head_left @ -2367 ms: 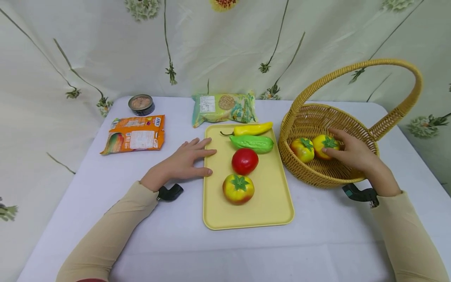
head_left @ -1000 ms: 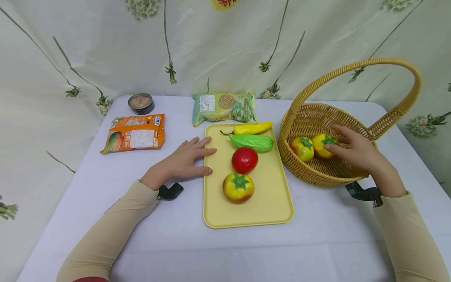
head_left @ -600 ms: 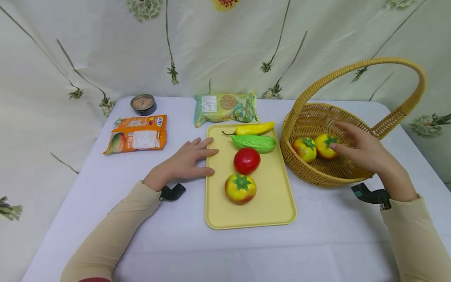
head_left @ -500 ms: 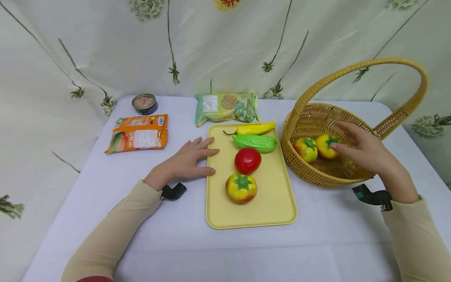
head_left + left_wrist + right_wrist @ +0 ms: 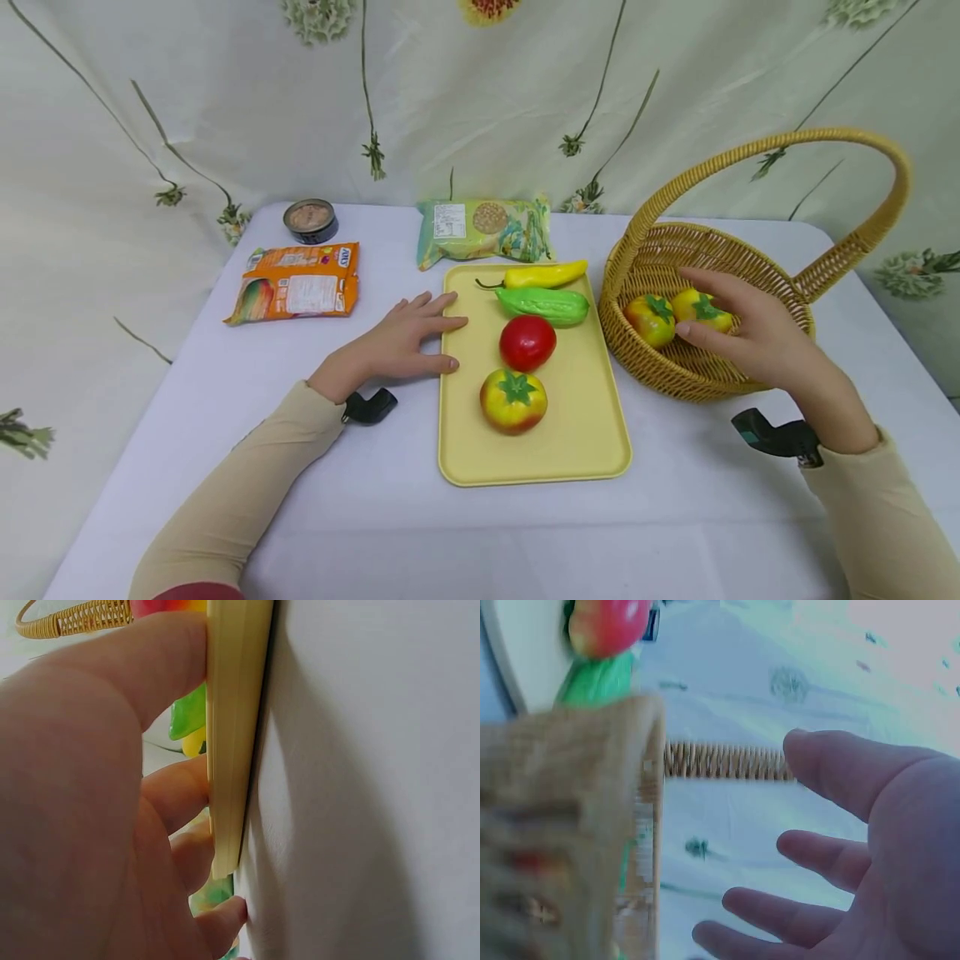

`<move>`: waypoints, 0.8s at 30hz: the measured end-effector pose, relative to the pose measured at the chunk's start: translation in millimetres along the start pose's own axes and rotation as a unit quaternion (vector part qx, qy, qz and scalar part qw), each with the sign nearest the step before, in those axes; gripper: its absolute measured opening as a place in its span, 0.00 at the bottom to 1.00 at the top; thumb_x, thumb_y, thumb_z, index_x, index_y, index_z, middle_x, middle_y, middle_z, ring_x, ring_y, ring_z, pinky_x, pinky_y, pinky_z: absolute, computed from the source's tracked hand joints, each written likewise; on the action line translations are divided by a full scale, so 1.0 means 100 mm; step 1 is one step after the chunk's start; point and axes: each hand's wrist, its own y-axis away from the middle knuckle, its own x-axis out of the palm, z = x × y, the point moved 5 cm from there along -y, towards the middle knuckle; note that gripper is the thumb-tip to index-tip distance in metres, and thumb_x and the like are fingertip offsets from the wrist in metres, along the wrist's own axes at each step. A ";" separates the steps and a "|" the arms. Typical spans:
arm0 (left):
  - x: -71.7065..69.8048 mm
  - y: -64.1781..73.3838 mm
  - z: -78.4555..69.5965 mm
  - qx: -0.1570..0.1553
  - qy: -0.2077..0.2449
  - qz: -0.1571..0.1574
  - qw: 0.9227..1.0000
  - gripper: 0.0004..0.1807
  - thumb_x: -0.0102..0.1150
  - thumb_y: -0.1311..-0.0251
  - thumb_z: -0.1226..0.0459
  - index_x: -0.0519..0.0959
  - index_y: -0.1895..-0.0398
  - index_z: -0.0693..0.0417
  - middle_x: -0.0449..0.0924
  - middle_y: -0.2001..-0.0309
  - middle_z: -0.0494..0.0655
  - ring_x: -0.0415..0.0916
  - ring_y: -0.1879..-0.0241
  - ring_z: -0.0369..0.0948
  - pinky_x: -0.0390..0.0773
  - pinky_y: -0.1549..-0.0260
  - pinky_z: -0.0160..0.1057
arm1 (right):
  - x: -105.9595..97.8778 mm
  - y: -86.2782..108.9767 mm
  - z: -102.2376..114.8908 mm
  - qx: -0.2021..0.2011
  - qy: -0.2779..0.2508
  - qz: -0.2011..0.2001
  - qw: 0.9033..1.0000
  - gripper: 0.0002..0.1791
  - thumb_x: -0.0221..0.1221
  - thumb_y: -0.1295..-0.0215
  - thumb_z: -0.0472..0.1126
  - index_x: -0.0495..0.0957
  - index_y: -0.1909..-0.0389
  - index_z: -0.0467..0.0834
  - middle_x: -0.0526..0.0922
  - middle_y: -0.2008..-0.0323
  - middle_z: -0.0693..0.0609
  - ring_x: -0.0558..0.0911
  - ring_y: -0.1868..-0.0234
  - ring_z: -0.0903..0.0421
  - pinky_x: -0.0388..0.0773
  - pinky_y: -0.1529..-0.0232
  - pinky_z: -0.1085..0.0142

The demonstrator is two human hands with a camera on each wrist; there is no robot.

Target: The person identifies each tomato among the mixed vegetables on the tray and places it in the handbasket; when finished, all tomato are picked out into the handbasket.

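My left hand point(image 5: 397, 340) rests with spread fingers on the left rim of a yellow tray point(image 5: 558, 446). In the left wrist view, thumb and fingertips touch the tray's edge point(image 5: 232, 742). On the tray lie a yellow pepper point(image 5: 543, 274), a green bitter melon point(image 5: 547, 307), a red round fruit point(image 5: 527, 342) and a yellow-red fruit with a green leafy top point(image 5: 513, 404). My right hand point(image 5: 757, 333) hovers over the wicker basket point(image 5: 675, 382), fingers apart and holding nothing. Inside are two similar leafy-topped fruits point(image 5: 649, 322), the right one partly covered by the hand.
The basket's tall arched handle point(image 5: 765, 143) rises behind the right hand. Behind the tray lies a green snack bag point(image 5: 483, 231). At the back left are an orange snack packet point(image 5: 296, 283) and an open tin point(image 5: 311, 221). A flowered cloth point(image 5: 262, 108) hangs behind the table.
My right hand reached the right-hand fruit in the basket, drew back rightward from it, then has swung left and toward me over the basket. The left hand stays at the tray's rim.
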 end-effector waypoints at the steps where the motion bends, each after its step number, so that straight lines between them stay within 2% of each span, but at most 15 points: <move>1: 0.00 0.00 0.00 0.000 0.000 0.000 1.000 0.38 0.63 0.37 0.45 0.69 0.25 0.45 0.48 0.17 0.52 0.40 0.19 0.64 0.39 0.23 0.69 | 0.02 0.00 0.05 -0.014 0.004 -0.001 1.000 0.36 0.67 0.35 0.36 0.67 0.28 0.37 0.73 0.31 0.33 0.71 0.33 0.32 0.72 0.41 0.29; 3: 0.00 0.01 0.00 0.000 0.002 0.001 1.000 0.38 0.63 0.37 0.45 0.69 0.25 0.46 0.48 0.17 0.53 0.40 0.19 0.64 0.39 0.23 0.69 | 0.07 0.00 0.15 -0.047 0.014 -0.004 0.999 0.35 0.69 0.37 0.35 0.70 0.30 0.38 0.75 0.33 0.36 0.75 0.35 0.36 0.77 0.44 0.32; 6: 0.00 0.02 -0.01 0.000 0.003 0.000 1.000 0.38 0.63 0.37 0.45 0.70 0.25 0.46 0.48 0.17 0.53 0.40 0.19 0.64 0.39 0.23 0.69 | 0.14 -0.01 0.32 -0.097 0.027 -0.012 0.995 0.33 0.71 0.40 0.34 0.74 0.33 0.40 0.81 0.38 0.41 0.80 0.42 0.45 0.84 0.51 0.46; 7: 0.00 0.02 -0.01 0.000 0.003 0.000 1.000 0.38 0.64 0.37 0.45 0.70 0.25 0.46 0.48 0.17 0.53 0.40 0.19 0.65 0.39 0.23 0.70 | 0.16 -0.01 0.37 -0.114 0.029 -0.015 0.993 0.33 0.71 0.42 0.34 0.75 0.34 0.40 0.82 0.40 0.43 0.81 0.45 0.48 0.85 0.53 0.53; 10: 0.00 0.02 -0.01 0.001 0.001 -0.001 1.000 0.38 0.63 0.37 0.45 0.70 0.25 0.46 0.48 0.17 0.53 0.40 0.19 0.64 0.39 0.23 0.69 | 0.25 -0.03 0.52 -0.155 0.025 -0.012 0.987 0.32 0.73 0.44 0.33 0.77 0.36 0.41 0.84 0.42 0.46 0.82 0.51 0.53 0.84 0.58 0.64; 13: 0.00 0.01 -0.01 0.003 -0.001 -0.002 1.000 0.38 0.63 0.37 0.45 0.70 0.25 0.46 0.48 0.17 0.54 0.41 0.19 0.65 0.40 0.23 0.70 | 0.38 -0.04 0.63 -0.183 0.010 0.009 0.983 0.33 0.73 0.44 0.33 0.77 0.36 0.41 0.84 0.42 0.47 0.83 0.48 0.53 0.85 0.53 0.60; 15: 0.00 0.01 -0.01 0.004 -0.002 -0.002 1.000 0.38 0.63 0.38 0.45 0.70 0.25 0.46 0.48 0.17 0.54 0.41 0.19 0.66 0.40 0.24 0.71 | 0.49 -0.04 0.69 -0.190 0.002 0.033 0.981 0.32 0.72 0.43 0.35 0.77 0.36 0.42 0.84 0.40 0.48 0.82 0.43 0.51 0.84 0.47 0.53; 17: -0.01 0.01 -0.01 0.004 -0.003 -0.002 1.000 0.38 0.63 0.38 0.45 0.70 0.25 0.46 0.48 0.17 0.54 0.41 0.19 0.66 0.40 0.24 0.71 | 0.61 -0.05 0.74 -0.194 -0.013 0.060 0.979 0.30 0.71 0.40 0.38 0.77 0.36 0.42 0.83 0.39 0.48 0.81 0.40 0.51 0.83 0.46 0.51; 22: -0.01 0.00 0.00 0.004 -0.005 -0.001 1.000 0.38 0.63 0.37 0.45 0.69 0.25 0.46 0.48 0.17 0.54 0.40 0.19 0.65 0.39 0.23 0.70 | 0.86 -0.10 0.85 -0.195 -0.046 0.117 0.973 0.30 0.70 0.37 0.42 0.76 0.34 0.42 0.81 0.36 0.50 0.79 0.37 0.52 0.83 0.44 0.53; 24: 0.00 0.00 -0.01 0.004 -0.005 -0.001 1.000 0.38 0.63 0.37 0.45 0.69 0.25 0.46 0.48 0.17 0.54 0.41 0.19 0.65 0.40 0.24 0.71 | 0.94 -0.12 0.88 -0.200 -0.050 0.126 0.970 0.30 0.70 0.37 0.43 0.76 0.34 0.42 0.81 0.36 0.50 0.79 0.35 0.52 0.80 0.39 0.52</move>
